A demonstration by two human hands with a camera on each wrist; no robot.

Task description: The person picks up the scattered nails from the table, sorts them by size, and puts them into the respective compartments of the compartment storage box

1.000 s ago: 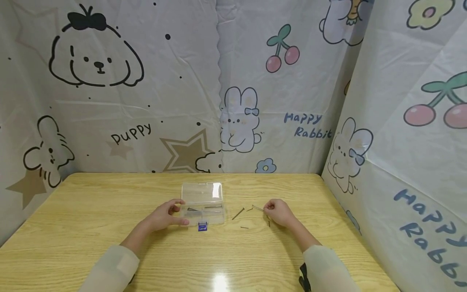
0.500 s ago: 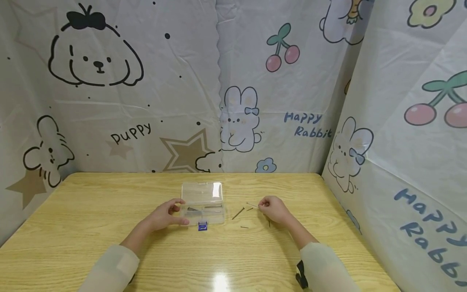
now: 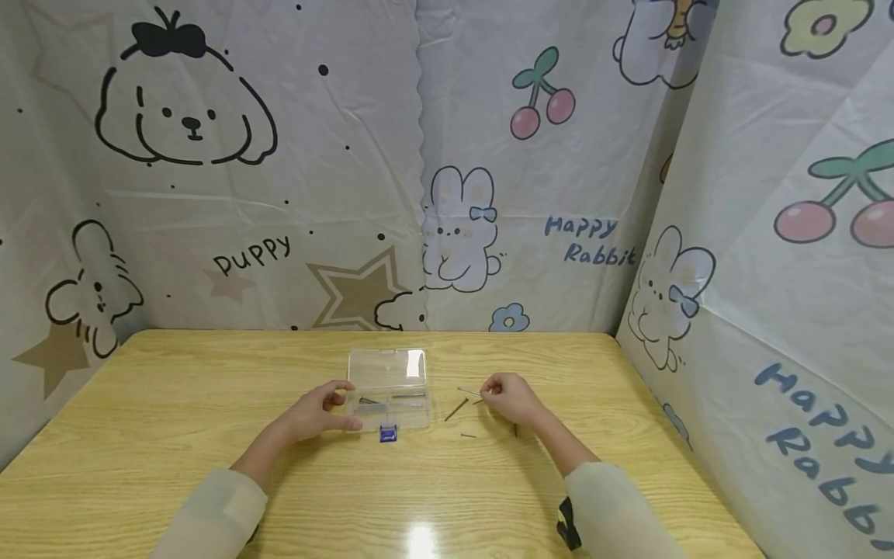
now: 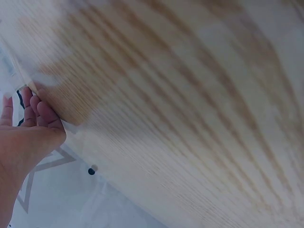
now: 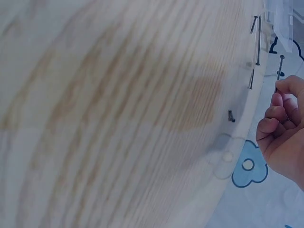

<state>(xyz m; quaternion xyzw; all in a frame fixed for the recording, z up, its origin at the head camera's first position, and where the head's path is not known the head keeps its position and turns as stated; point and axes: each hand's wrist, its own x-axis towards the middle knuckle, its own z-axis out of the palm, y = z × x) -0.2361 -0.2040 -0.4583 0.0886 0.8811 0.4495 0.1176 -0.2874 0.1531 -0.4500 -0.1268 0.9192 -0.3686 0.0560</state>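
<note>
Cartoon-printed sheeting (image 3: 279, 194) with puppies, rabbits, cherries and stars hangs behind and to the right of a light wooden table (image 3: 174, 435). Item: clear plastic box (image 3: 388, 388), lying open at the middle of the table, lid folded back toward the sheeting, a small blue clasp (image 3: 387, 433) at its near edge; a few dark slim pieces lie inside the tray, too small to tell apart. Item: left hand (image 3: 320, 411), at the left end of the box, thumb and fingers curled around that end and holding it; the left wrist view shows only the fingertips (image 4: 45, 114) against the table edge. Item: right hand (image 3: 507, 398), to the right of the box and apart from it, fingertips closed in a pinch on a thin nail (image 3: 466, 390), which points left toward the box and is lifted just above the table; in the right wrist view the nail (image 5: 279, 71) stands up from between the curled fingers. Item: loose nails on the table between box and right hand, a longer slanted one (image 3: 456, 409) nearest the box, a short one (image 3: 467, 435) nearer the person, another short one (image 3: 515, 429) just beside the right wrist. Both forearms wear pale sleeves (image 3: 209, 516).
</note>
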